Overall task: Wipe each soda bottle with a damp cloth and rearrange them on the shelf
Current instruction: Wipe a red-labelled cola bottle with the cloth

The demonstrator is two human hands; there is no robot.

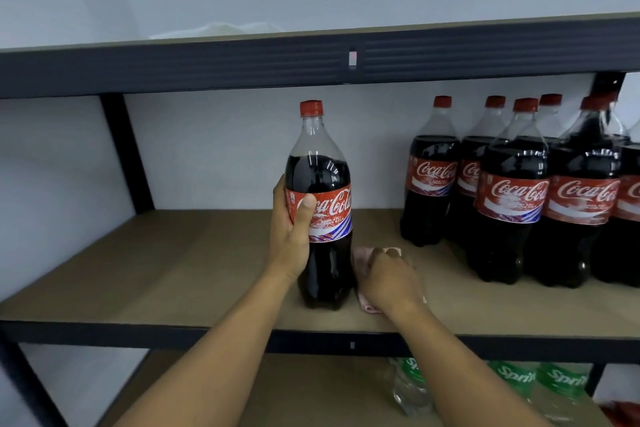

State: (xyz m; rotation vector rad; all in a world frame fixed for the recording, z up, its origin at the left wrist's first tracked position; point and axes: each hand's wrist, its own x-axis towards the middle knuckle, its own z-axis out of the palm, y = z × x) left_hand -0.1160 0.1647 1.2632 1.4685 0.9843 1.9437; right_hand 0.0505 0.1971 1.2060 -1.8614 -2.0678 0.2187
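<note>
1. Left hand (289, 239) grips clear plastic cola bottle with red cap and red label (323, 163) round the label, thumb on front; bottle upright on brown wooden shelf board (173, 270).
2. Right hand (389, 282) holds bunched pink cloth (360, 260) against the bottle's lower right side.
3. Cluster of matching cola bottles (512, 201) stands at shelf's right, apart from gripped one.
4. Green-labelled clear Sprite bottles (561, 383) on the shelf below.

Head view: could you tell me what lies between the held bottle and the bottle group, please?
The right hand, gripping a pink cloth beside the lower part of the held bottle, then bare shelf board up to the bottle group, in the head view.
</note>
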